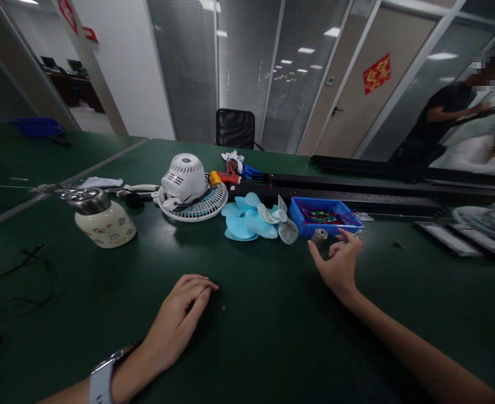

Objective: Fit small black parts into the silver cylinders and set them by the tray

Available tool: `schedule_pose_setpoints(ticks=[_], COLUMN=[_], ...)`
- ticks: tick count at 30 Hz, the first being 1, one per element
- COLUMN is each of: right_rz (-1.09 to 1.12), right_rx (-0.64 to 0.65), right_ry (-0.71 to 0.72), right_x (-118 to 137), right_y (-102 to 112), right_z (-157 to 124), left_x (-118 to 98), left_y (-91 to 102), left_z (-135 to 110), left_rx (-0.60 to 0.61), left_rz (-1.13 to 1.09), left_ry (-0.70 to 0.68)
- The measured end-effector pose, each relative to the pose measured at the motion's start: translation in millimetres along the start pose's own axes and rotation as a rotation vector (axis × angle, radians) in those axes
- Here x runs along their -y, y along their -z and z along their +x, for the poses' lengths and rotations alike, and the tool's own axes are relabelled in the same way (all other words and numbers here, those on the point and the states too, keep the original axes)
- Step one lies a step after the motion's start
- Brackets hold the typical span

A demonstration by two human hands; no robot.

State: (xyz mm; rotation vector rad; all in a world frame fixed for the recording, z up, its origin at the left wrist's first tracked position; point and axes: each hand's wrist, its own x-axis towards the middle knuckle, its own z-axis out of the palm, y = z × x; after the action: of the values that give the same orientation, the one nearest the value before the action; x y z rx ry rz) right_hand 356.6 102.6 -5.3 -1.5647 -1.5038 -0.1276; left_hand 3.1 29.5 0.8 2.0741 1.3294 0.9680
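Observation:
My left hand [184,311] lies palm down on the dark green table [255,348], its fingers loosely stretched and holding nothing. Just right of its fingertips sits a small dark nut-like ring [224,308]. My right hand [339,264] is raised around a small metal cylinder, perhaps a motor [320,235], with thumb and fingers spread apart. The thumb tip appears close to the cylinder; whether it touches I cannot tell. Behind this hand stands a blue bin [297,224] of coloured wires and small boards. Left of the bin are light blue and clear fan blades [251,219].
A white fan body [184,179] rests on its grille, with an orange power tool [230,175] behind. A cream jar [106,224] stands left, near a black cable [28,280]. Long black rails [356,188] run along the back right. People [444,112] are at far right.

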Motion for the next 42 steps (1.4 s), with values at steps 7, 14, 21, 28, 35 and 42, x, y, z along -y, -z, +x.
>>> schedule_pose_setpoints(ticks=[7,14,21,28,35,42], right_rz=[0.347,0.354,-0.030,-0.285,-0.298,-0.319], right_rx=[0.894,0.812,0.247,0.149,0.213,0.277], right_ry=[0.428,0.492,0.172,0.080,0.013,-0.073], right_x=[99.1,114.0,21.8,-30.2,-23.3,-23.6], right_y=[-16.9,-41.8,19.5,29.6,25.3,27.0], right_z=[-53.6,-52.7,27.8,52.9,53.3,55.1], left_x=[0.4,0.4,-1.7,0.1,-2.3,-3.8], left_y=[-1.9,-1.2,0.0,-1.1,-0.5,0.3], left_z=[-0.3,0.2,1.4,1.0,1.3,0.7], left_rx=[-0.040,-0.026,0.007,0.039,0.095,0.118], left_rz=[0.013,0.010,-0.016,0.005,-0.002,-0.026], left_ry=[0.027,0.003,0.021,0.032,0.071,0.089])
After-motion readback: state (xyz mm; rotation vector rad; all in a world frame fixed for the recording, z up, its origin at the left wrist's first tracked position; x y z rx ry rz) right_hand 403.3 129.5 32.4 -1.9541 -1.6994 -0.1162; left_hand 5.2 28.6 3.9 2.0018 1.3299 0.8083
